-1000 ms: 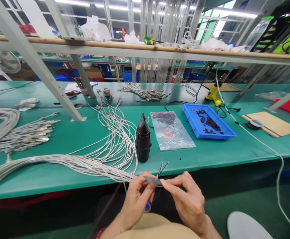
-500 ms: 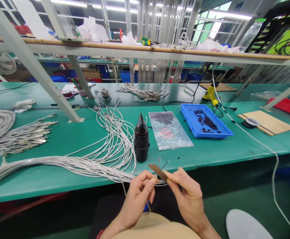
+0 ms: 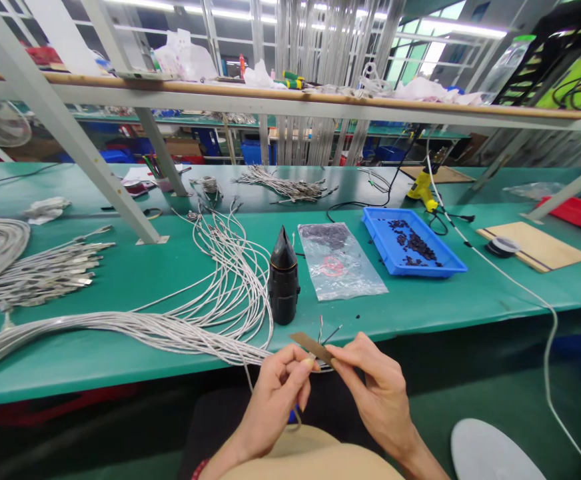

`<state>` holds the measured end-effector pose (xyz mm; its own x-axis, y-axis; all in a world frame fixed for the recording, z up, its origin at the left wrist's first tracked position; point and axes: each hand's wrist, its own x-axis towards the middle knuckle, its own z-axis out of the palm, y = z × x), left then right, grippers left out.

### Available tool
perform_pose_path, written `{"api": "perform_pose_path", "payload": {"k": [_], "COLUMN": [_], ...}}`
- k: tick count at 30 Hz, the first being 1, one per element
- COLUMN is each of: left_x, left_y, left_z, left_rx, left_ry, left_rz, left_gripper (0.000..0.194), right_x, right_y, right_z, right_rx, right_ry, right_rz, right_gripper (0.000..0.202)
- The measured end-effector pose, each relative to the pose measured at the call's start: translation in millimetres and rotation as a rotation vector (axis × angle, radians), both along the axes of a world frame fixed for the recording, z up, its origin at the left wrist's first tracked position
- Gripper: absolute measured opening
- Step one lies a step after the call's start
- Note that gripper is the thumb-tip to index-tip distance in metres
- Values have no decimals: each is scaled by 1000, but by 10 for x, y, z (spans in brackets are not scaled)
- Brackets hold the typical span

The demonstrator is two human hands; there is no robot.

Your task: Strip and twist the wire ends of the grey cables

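My left hand [image 3: 278,383] is closed in a pinch on the end of a white cable, near the bench's front edge. Thin loose wires [image 3: 321,331] stick up just beyond the fingertips. Between thumb and fingers, my right hand [image 3: 375,390] grips a flat brown strip [image 3: 304,343], which lies across the cable end and partly covers it. A bundle of white cables [image 3: 170,337] runs along the bench to the left hand. Directly behind the hands stands a black bottle [image 3: 284,297] with a pointed cone top.
A clear plastic bag [image 3: 353,273] of small dark pieces lies beside a blue tray [image 3: 453,268] holding more. Further right are a yellow heat gun [image 3: 423,190], a tape roll [image 3: 503,247] and a board [image 3: 555,247]. A slanted post [image 3: 95,153] rises at left.
The brown strip has shifted slightly left and tilted flatter over the cable end. More of the thin wires shows behind it. Both hands stay almost in place.
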<state>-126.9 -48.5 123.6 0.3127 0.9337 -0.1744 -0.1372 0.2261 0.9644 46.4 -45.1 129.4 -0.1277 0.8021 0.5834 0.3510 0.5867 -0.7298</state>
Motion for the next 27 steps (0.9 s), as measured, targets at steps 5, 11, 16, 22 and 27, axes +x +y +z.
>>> {"api": "perform_pose_path", "payload": {"k": [5, 11, 16, 22, 27], "left_x": [-9, -34, -50, -48, -44], "left_y": [6, 1, -14, -16, -24], "left_z": [10, -4, -7, 25, 42], "left_rx": [17, 45, 57, 55, 69], "left_ry": [27, 66, 87, 90, 82], "left_rz": [5, -8, -11, -5, -13], "left_gripper": [33, 33, 34, 35, 34], "right_x": [-8, 15, 32, 34, 64], "right_y": [-13, -11, -3, 11, 32], "right_z": [-9, 13, 39, 70, 123], "right_rx": [-10, -14, -57, -74, -179], "right_ry": [19, 12, 31, 24, 67], "right_rz": [-8, 16, 49, 70, 135], "right_gripper": [29, 29, 28, 26, 19]}}
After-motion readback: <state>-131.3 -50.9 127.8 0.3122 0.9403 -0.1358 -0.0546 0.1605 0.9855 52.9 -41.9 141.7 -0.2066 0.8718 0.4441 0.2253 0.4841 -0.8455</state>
